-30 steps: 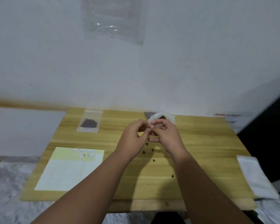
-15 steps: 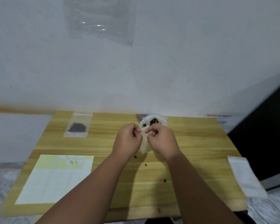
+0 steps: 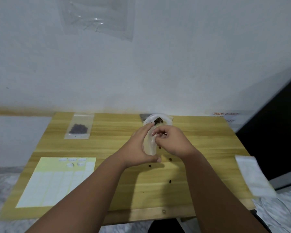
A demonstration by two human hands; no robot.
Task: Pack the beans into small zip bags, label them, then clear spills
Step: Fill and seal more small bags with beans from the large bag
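My left hand (image 3: 138, 147) cups a small clear zip bag (image 3: 149, 145) upright over the middle of the wooden table (image 3: 208, 148). My right hand (image 3: 171, 142) pinches the bag's top edge from the right. Behind the hands lies a larger plastic bag with dark beans (image 3: 158, 121). A filled zip bag of beans (image 3: 78, 127) rests flat at the back left. Several loose beans (image 3: 170, 159) are scattered on the wood below my hands. A yellow label sheet (image 3: 57, 180) lies at the front left.
A white folded cloth or paper (image 3: 252, 175) hangs over the table's right edge. The table stands against a white wall with a clear plastic sheet (image 3: 99, 15) stuck high up. A dark panel (image 3: 275, 132) stands at the right.
My left hand has shifted from pinching the bag's top to cupping its side. The right hand still holds the top edge. The view has tilted slightly.
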